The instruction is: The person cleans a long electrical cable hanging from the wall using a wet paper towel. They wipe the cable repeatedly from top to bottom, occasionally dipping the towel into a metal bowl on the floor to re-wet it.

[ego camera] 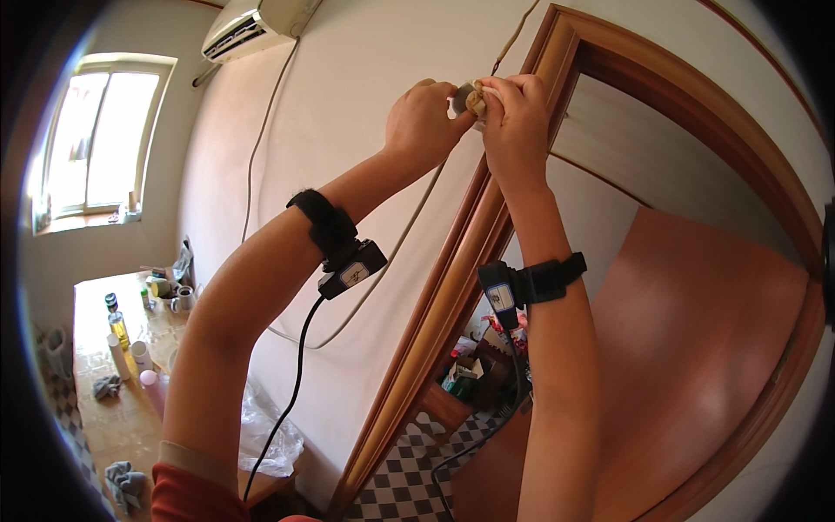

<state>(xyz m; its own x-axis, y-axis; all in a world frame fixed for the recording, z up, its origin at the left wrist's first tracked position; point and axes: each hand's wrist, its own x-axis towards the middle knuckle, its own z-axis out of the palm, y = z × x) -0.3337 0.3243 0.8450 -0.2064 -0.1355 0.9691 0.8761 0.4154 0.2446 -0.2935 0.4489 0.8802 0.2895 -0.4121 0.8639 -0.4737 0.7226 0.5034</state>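
Both arms are raised to a small fitting [478, 101] on or close to the wall, beside the top left of the door frame. It has a grey rounded part and a pale part with brown stains; fingers hide much of it, so its exact kind is unclear. My left hand [425, 121] pinches the grey side between thumb and fingers. Thumb and fingertips of my right hand [518, 121] grip the pale side. A brown twisted cord [515, 36] comes down from above towards the fitting. Below the hands, a grey cable [417, 215] runs down the wall.
A wooden door frame [450, 261] and an open brown door [691, 365] stand at right. Bottles, cups, cloths and a clear plastic bag [267, 430] lie on the table [98, 424] at lower left. Black cables [297, 378] trail from strapped wrist devices [352, 267]. An air conditioner [258, 29] hangs above.
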